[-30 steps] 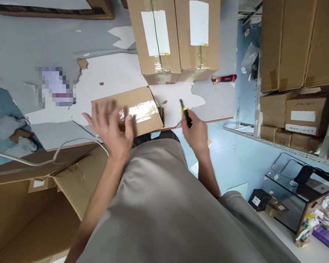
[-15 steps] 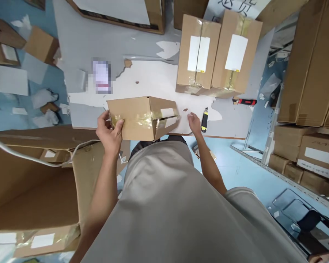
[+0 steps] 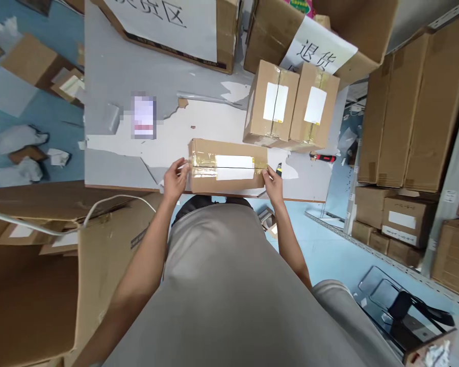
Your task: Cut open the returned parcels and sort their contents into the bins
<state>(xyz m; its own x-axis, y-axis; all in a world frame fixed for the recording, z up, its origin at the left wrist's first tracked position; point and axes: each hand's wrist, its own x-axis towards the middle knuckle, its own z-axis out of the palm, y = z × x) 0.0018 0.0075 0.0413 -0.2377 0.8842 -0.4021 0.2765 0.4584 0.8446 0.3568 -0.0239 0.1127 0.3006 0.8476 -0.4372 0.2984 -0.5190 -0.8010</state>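
Observation:
A taped cardboard box [image 3: 229,146] lies lengthwise on the table's front edge, its white label and taped seam facing up. The label has a dark slit line running across it. At the box's left end is my left hand [image 3: 175,179], fingers bent against the edge by the clear tape. My right hand [image 3: 274,185] grips the right end, fingertips on the corner by the seam. Just beyond that hand lies a black and yellow utility knife [image 3: 279,169], partly hidden. A red and black utility knife [image 3: 323,158] rests farther right.
Two taped, labelled boxes [image 3: 271,102] [image 3: 313,104] stand at the back right of the table [image 3: 110,158]. Behind them is a large open carton [image 3: 270,38] with a handwritten sheet. A blurred phone-like object [image 3: 144,117] lies left. A big open carton [image 3: 115,270] stands lower left; shelving [image 3: 455,148] is right.
The box has turned and come down flat, label side up, and shifted right. My right hand has gone from beside it to its right end. My left hand has moved right with it.

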